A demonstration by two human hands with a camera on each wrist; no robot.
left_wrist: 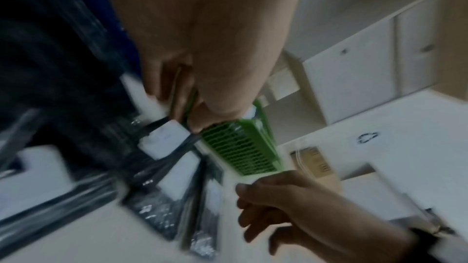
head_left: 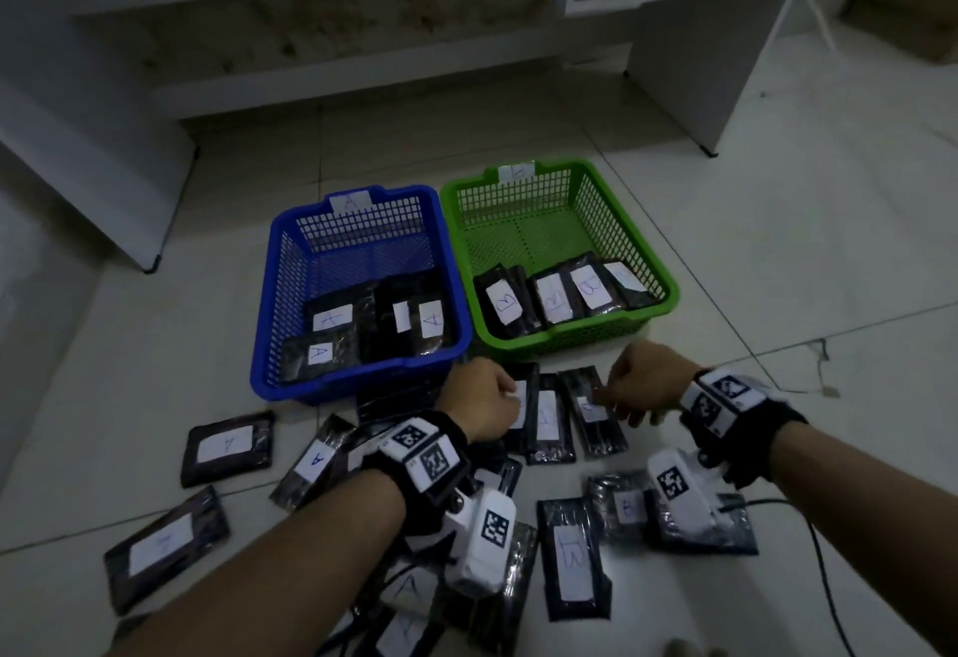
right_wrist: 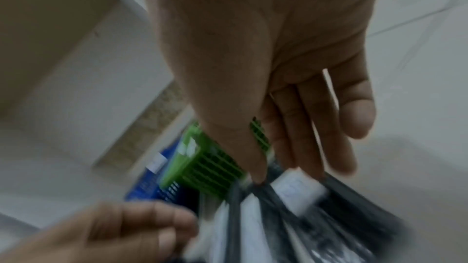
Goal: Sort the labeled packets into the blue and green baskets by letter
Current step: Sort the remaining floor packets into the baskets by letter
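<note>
Two baskets sit side by side on the floor. The blue basket, tagged A, holds several A packets, and the green basket holds several B packets. Black packets with white letter labels lie scattered in front of them. My left hand is curled over the top of one packet just below the blue basket. My right hand reaches down with fairly straight fingers, and their tips touch the label of a B packet. Both wrist views are blurred.
A third packet lies between the two being touched. More A packets lie at left and B packets near my forearms. White cabinets stand behind the baskets. A black cable runs along the floor at right.
</note>
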